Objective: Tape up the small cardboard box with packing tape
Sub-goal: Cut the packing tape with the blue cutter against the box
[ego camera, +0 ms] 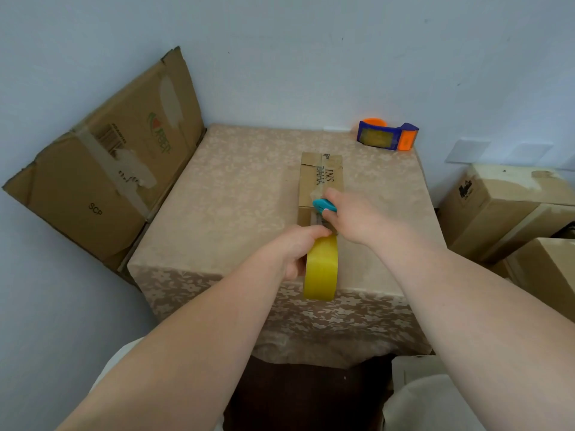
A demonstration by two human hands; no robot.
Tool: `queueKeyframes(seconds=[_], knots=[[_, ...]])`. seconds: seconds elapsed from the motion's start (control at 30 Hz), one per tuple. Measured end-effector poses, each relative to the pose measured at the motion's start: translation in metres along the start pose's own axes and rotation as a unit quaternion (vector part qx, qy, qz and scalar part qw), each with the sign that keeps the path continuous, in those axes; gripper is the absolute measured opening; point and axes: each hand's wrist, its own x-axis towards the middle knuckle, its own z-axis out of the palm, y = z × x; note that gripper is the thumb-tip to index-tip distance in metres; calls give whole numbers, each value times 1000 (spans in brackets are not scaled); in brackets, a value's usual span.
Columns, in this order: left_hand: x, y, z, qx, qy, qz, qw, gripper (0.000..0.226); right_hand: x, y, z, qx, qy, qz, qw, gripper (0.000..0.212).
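A: Where's the box?
B: Mid table, toward 1 o'clock. Tape strip down its top.
A: And hands?
B: Left hand wrapped round roll. Right hand pinching cutter.
A: Cut now?
B: Pull tape tight first. Slice near box edge. Press flat.

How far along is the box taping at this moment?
Done: a clear strip of tape already runs along the top of the small cardboard box. In hand: the left hand holds the yellow tape roll at the near end, while the right hand brings a blue cutter to the tape. Left: cutting the strip free and pressing it down.
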Motion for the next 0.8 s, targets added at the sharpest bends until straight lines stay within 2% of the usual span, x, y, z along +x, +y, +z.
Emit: queueKeyframes(seconds=[0.3, 0.43, 0.6, 0.8], knots=[[-3, 4, 1, -1, 6, -44, 999, 16, 1, 3, 2, 4, 0, -2, 1000, 30], [-3, 4, 4, -6, 21, -42, 999, 17, 0, 5, -5, 19, 10, -10, 1000, 40], [-3, 1, 7, 4, 65, -30, 997, 25, -2, 12, -21, 44, 79, -8, 996, 26], [-4, -1, 10, 13, 115, 16, 993, 32, -17, 16, -24, -43, 6, -15, 999, 25]])
